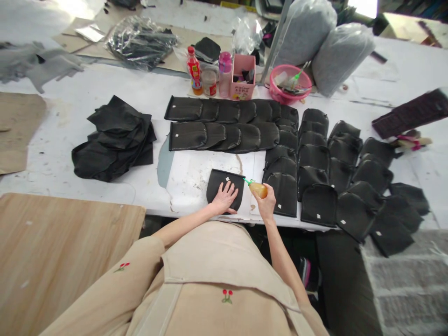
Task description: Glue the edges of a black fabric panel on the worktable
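My left hand (224, 197) lies flat, fingers spread, on a black piece (224, 186) at the near edge of the counter (105, 93); pressing it down keeps the fabric from sliding. My right hand (266, 203) is closed around a small amber squeeze bottle (258, 189), its green nozzle (248, 181) aimed left and just touching the right edge of that piece. Contents look like glue, cannot confirm.

The piece sits on a stained white sheet (196, 177), probably there to catch drips.

Two rows of like pieces (224, 126) lie overlapped just behind, and more (336, 172) fan out to my right, each lapped so one edge stays exposed. A loose stack of black pieces (115, 140) sits well to the left, within reach.

Containers at the back:
- pink basin (290, 84), holds small tools, one with a green tip; the rest too jumbled to name
- pink box (243, 77), dark scraps inside
- red-capped bottle (193, 70), orange drink
- pink flask (224, 72), a small jar (209, 83) beside it
- two grey bagged bundles (325, 42) behind the basin
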### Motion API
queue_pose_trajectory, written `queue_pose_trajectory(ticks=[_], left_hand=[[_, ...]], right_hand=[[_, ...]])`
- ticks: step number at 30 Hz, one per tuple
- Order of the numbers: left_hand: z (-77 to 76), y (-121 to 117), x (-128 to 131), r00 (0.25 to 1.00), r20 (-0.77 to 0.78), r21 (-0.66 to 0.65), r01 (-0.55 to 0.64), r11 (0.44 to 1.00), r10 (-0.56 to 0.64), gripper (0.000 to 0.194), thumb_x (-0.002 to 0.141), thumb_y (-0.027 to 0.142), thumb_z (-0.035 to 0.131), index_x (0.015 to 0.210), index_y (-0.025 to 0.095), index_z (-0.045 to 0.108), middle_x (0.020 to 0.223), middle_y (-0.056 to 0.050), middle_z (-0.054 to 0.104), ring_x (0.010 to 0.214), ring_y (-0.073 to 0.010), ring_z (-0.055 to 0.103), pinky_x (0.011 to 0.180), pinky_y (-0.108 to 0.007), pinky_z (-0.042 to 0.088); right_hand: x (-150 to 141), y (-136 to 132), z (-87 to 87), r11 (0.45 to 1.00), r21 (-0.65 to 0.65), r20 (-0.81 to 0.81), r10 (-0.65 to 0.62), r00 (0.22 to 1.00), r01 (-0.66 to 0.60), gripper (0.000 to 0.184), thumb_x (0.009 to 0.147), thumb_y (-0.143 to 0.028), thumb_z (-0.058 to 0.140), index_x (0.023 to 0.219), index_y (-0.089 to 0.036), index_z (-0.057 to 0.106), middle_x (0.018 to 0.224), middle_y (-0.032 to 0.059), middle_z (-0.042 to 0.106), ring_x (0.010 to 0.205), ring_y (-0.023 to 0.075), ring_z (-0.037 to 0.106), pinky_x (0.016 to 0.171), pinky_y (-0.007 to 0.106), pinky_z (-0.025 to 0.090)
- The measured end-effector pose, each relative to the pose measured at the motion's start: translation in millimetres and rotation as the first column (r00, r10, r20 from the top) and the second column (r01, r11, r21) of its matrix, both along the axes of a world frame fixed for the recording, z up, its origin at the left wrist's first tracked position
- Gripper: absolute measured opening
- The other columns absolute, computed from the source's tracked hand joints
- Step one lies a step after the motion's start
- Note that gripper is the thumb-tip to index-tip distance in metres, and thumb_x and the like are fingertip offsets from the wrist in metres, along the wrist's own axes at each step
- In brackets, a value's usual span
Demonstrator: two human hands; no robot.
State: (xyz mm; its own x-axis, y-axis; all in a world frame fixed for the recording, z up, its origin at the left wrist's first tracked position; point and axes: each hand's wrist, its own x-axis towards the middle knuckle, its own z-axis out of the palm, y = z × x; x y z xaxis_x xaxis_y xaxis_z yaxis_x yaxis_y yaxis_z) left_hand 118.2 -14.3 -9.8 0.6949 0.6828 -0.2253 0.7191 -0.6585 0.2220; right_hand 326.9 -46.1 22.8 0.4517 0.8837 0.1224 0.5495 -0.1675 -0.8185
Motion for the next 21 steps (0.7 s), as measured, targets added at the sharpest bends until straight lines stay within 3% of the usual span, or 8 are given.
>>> queue_pose_trajectory(ticks=[9,21], left_hand=[[5.2,-1.1,-0.2,1.0,0.0,-0.007,0.0,1.0,0.0,0.108,0.069,0.067,0.078,0.152,0.009,0.04,0.159,-0.029,0.032,0.151,-0.0475,0.018,0.119,-0.068,0.011],[5.9,0.1,-0.2,1.0,-0.007,-0.01,0.002,1.0,-0.002,0.107,0.07,0.067,0.078,0.152,0.009,0.04,0.159,-0.03,0.032,0.151,-0.0478,0.018,0.118,-0.068,0.011]], right_hand=[[2.9,-7.8,4.5,0.993,-0.018,0.092,0.118,0.989,-0.117,0.047,0.085,-0.056,0.065,0.115,-0.02,0.063,0.108,0.0093,0.066,0.1,0.0246,0.062,0.095,0.04,0.05],[0.4,-0.3,6.4,0.996,-0.013,0.068,0.084,0.994,-0.084,0.049,0.082,-0.057,0.067,0.114,-0.021,0.063,0.106,0.0082,0.067,0.099,0.0245,0.063,0.093,0.039,0.05]])
